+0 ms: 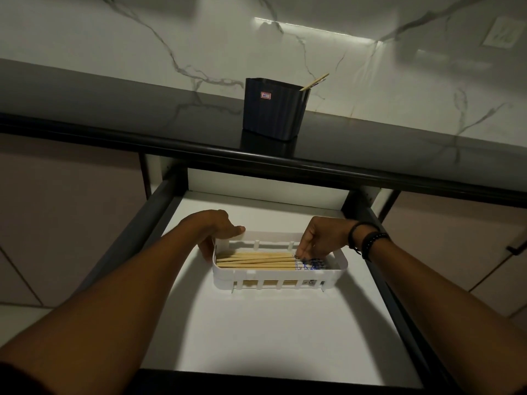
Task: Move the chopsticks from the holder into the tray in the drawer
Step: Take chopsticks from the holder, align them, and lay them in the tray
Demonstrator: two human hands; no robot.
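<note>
A white slotted tray (281, 282) sits in the open drawer (256, 332). Several wooden chopsticks (255, 260) with blue-patterned ends lie side by side inside it, pointing left. My left hand (219, 226) grips the tray's far left corner, thumb on the back rim. My right hand (320, 238) reaches into the tray's right end, fingertips pinched on the patterned ends of the chopsticks. On the dark counter above stands a dark blue ribbed holder (273, 109); one chopstick (315, 81) sticks out of its right corner.
The black counter edge (285, 163) overhangs the drawer's back. Dark drawer side rails run along both sides. A white marble wall with a socket (503, 32) rises behind the holder. Cabinet fronts flank the drawer, with a handle (516, 249) at the right.
</note>
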